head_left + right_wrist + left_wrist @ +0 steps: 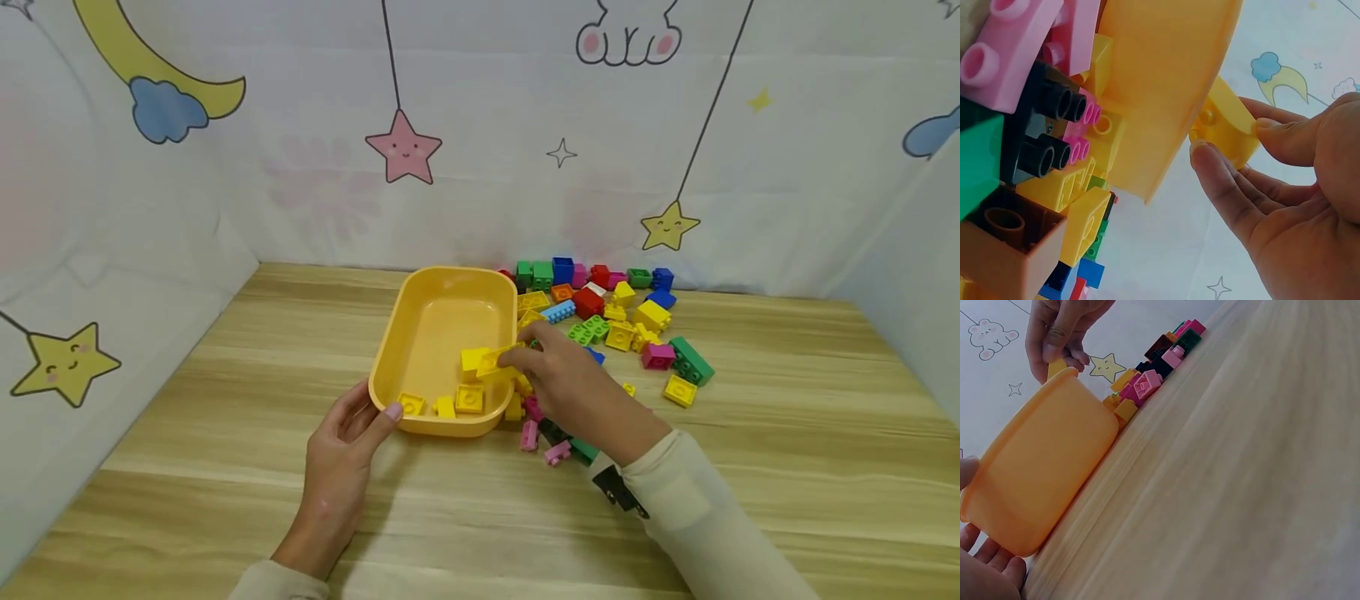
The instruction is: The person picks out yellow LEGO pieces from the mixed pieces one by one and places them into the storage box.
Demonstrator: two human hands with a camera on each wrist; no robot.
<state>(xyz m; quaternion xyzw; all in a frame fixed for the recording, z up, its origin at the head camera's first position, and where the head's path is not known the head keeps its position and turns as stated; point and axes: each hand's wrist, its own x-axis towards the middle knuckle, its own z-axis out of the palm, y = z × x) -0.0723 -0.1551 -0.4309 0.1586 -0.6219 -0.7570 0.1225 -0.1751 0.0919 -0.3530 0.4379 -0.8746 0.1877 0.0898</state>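
A yellow-orange plastic tray (442, 321) stands on the table with several yellow toy building bricks (469, 398) in its near half. At its near left corner my left hand (341, 454) grips it, thumb over the rim and fingers against the outer wall. My right hand (573, 387) pinches a yellow building brick (1230, 122) between thumb and fingers, just above the tray's right rim. In the left wrist view, the tray's outer wall (1047, 469) hides its contents.
Many loose building bricks of several colours lie right of the tray, among them a green brick (692, 361), a magenta brick (658, 357) and a light blue brick (558, 312). Some touch or sit close to its right wall. A printed cloth (480, 208) hangs behind the table.
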